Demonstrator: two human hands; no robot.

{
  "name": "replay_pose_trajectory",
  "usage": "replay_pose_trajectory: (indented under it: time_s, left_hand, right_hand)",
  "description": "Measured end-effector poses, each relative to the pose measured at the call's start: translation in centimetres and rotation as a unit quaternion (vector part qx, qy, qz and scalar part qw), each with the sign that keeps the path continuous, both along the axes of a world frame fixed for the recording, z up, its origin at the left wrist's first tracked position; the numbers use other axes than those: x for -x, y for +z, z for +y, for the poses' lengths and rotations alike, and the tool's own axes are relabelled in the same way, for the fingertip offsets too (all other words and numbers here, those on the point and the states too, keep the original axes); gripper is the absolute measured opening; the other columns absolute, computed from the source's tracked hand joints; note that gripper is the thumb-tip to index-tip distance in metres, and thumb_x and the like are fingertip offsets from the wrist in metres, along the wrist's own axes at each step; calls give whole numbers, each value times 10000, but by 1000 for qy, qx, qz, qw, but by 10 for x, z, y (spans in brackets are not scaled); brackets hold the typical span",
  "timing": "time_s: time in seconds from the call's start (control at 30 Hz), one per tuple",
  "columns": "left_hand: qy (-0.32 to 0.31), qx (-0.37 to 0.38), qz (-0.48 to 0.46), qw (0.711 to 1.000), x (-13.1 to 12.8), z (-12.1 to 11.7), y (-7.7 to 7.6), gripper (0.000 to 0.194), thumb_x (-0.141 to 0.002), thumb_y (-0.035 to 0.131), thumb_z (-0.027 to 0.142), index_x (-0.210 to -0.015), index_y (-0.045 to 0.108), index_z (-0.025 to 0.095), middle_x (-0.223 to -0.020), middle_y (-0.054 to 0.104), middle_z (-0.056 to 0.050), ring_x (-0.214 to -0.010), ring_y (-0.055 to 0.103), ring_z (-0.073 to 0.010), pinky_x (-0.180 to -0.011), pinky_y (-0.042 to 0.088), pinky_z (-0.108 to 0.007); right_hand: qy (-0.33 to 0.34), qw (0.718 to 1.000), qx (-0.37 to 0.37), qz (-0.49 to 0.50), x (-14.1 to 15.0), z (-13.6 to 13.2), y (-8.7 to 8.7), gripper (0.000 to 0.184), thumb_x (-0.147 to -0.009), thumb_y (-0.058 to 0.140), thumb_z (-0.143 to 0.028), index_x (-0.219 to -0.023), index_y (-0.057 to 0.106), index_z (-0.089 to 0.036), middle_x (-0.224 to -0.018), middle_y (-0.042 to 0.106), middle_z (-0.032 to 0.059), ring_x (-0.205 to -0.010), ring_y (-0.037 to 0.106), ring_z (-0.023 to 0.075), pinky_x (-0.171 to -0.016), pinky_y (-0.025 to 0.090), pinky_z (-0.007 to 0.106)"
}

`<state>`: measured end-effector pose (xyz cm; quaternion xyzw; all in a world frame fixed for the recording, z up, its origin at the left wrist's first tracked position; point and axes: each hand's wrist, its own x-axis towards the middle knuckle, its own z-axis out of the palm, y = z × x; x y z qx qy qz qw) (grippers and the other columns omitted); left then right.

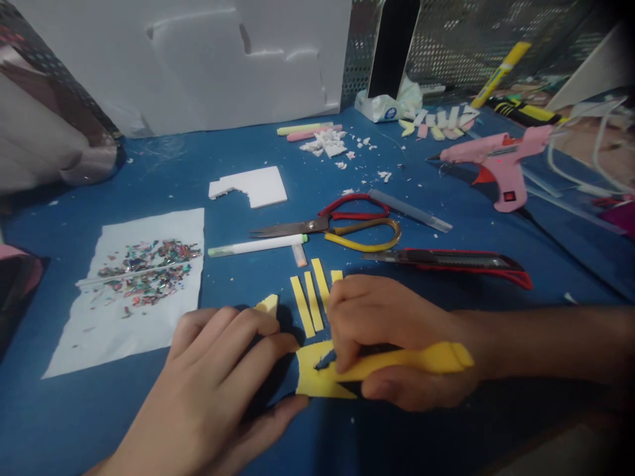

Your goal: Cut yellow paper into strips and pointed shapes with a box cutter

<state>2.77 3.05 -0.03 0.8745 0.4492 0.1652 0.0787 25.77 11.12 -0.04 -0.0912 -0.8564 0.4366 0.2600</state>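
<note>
A small yellow sheet piece (pixel 310 380) with a pointed lower right corner lies on the blue table. My left hand (pixel 223 377) has thumb and index fingertips at its left edge, holding it against the table. My right hand (pixel 397 337) is closed around a slim yellow tool (pixel 417 360) whose tip end reaches onto the piece. Its exact kind I cannot make out. A dark gap shows in the piece near that tip. Several narrow yellow strips (pixel 302 307) lie just beyond, partly behind my right fingers. A yellow scrap (pixel 268 305) pokes out by my left knuckles.
Scissors (pixel 317 226), a red cutter knife (pixel 461 259), a white pen (pixel 258 246) and a white board piece (pixel 265 186) lie beyond my hands. Colourful flakes cover a white paper (pixel 183 324) at left. A pink glue gun (pixel 501 162) with a cord stands at right.
</note>
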Motion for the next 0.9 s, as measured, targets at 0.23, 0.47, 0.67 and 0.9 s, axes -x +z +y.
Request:
replay_pose_trajectory:
  time_s: [0.23, 0.47, 0.67, 0.9]
  left_hand:
    - [5, 2, -5, 1000, 0, 0, 0, 233, -855, 621, 354, -1043, 567, 227, -949, 573, -6, -849, 512, -192, -770, 292, -366]
    - [8, 3, -3, 1000, 0, 0, 0, 227, -857, 614, 365, -1039, 569, 238, -952, 579, -10, -854, 512, -201, -779, 291, -371]
    - [10, -2, 1, 1000, 0, 0, 0, 237, -864, 600, 384, -1041, 562, 231, -952, 577, -7, -853, 513, -190, -776, 293, -358]
    - [9, 3, -3, 1000, 0, 0, -1, 217, -864, 597, 352, -1040, 561, 230, -959, 577, -13, -853, 499, -186, -779, 292, -367]
  right_hand:
    - [8, 1000, 6, 26, 0, 0, -2, 455, -950, 414, -492, -674, 525, -148, -605, 559, 2, -628, 467, 111, -717, 387, 283]
    - [17, 1000, 4, 14, -1, 1, -1, 515, -971, 322, -515, -665, 519, -150, -583, 537, 5, -628, 461, 119, -704, 371, 291]
    - [25, 1000, 3, -6, -2, 2, 0, 506, -977, 304, -483, -657, 513, -152, -582, 521, 10, -620, 454, 125, -697, 381, 294]
    - [23, 1000, -1, -1, -2, 1, 0, 375, -960, 329, -362, -674, 469, -164, -585, 501, 5, -610, 438, 126, -696, 384, 296]
